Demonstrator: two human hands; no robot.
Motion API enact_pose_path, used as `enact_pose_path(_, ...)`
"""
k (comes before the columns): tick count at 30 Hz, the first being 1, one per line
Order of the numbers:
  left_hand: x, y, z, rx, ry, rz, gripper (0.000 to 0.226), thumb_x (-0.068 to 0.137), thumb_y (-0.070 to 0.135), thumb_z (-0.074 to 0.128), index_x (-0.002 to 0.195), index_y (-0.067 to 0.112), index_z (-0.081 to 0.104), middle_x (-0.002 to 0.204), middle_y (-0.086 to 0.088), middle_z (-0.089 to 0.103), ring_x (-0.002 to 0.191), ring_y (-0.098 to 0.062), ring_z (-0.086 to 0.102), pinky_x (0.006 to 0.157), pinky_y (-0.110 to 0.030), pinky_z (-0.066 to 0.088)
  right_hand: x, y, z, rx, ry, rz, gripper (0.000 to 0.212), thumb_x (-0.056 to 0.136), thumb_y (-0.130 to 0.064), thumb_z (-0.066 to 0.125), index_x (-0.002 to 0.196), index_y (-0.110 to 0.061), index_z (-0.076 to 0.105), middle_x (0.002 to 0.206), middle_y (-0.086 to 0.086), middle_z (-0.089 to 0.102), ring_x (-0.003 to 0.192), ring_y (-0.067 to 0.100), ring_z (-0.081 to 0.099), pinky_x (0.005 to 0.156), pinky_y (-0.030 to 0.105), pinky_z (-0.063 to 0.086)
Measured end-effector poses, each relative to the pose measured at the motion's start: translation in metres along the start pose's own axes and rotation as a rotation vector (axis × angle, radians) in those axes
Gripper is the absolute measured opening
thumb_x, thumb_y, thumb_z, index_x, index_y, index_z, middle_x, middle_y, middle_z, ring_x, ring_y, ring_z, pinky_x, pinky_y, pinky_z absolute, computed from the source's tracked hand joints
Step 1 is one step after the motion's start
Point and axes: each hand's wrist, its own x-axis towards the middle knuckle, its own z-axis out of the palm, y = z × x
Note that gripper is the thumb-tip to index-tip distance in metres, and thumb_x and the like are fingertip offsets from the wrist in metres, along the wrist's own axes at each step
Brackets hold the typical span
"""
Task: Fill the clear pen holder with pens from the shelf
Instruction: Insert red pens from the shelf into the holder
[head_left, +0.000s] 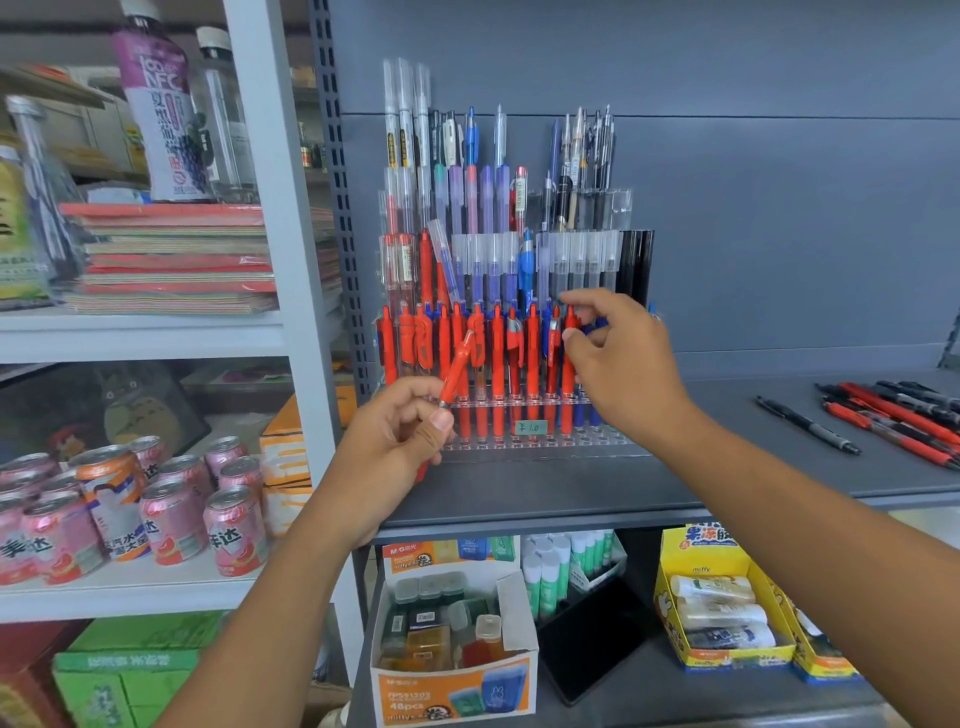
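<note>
1. Your left hand, lower centre, pinched a red pen in its fingers, tilted, just in front of the clear pen holder mid-frame on the shelf.
2. Your right hand had thumb & forefinger around a seated pen top, front row; actual grip can't be told.
3. Best approach, IMO, was to stand the held pen upright over a free hole, tip down, & push straight.
4. Loose pens lay at right edge, well apart.

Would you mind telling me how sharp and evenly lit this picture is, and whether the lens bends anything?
Head view: soft, even light with no hard shadows; the clear pen holder shows little glare; the white shelf post leans from wide-angle distortion; the drink cans near the left edge look soft.
</note>
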Motion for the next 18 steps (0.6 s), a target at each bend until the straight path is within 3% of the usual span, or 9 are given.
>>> enact_pose_path(5,0.0,0.001,0.0,-0.011,0.009,-0.004,0.019,0.094,0.014,0.058,0.109,0.027,0.058,0.07,0.009,0.066,0.063,-0.013,0.057,0.068,-0.024,0.049,-0.01,-0.02,-0.002,-0.144,0.021,-0.095,0.035,0.097,-0.02,0.053,0.132,-0.026,0.055,0.113,-0.011,0.047,0.072,0.002,0.048,0.081,0.028,0.046)
enact_pose_path(8,0.0,0.002,0.0,-0.019,0.009,0.007,0.019,0.09,0.019,0.061,0.108,0.026,0.059,0.07,0.009,0.065,0.063,-0.014,0.057,0.064,-0.025,0.049,-0.021,-0.036,0.005,-0.123,-0.02,-0.177,0.029,0.098,-0.03,0.053,0.126,-0.025,0.06,0.106,-0.014,0.048,0.075,-0.001,0.047,0.081,0.031,0.045)
enact_pose_path(14,-0.001,0.003,-0.001,-0.041,0.004,0.022,0.028,0.082,0.024,0.067,0.11,0.02,0.063,0.076,0.0,0.069,0.066,-0.02,0.058,0.063,-0.031,0.05,-0.037,-0.056,0.031,0.23,-0.368,-0.066,0.013,0.096,-0.031,0.06,0.101,-0.02,0.065,0.078,-0.011,0.058,0.063,-0.001,0.05,0.067,0.019,0.04)
enact_pose_path(18,-0.001,0.007,0.001,-0.065,0.039,-0.019,0.027,0.079,0.026,0.069,0.105,0.019,0.065,0.077,0.001,0.072,0.069,-0.013,0.062,0.065,-0.025,0.052,-0.035,-0.062,0.036,0.384,-0.364,0.079,0.014,0.098,-0.02,0.057,0.111,-0.021,0.061,0.093,-0.008,0.067,0.076,0.0,0.061,0.063,0.019,0.047)
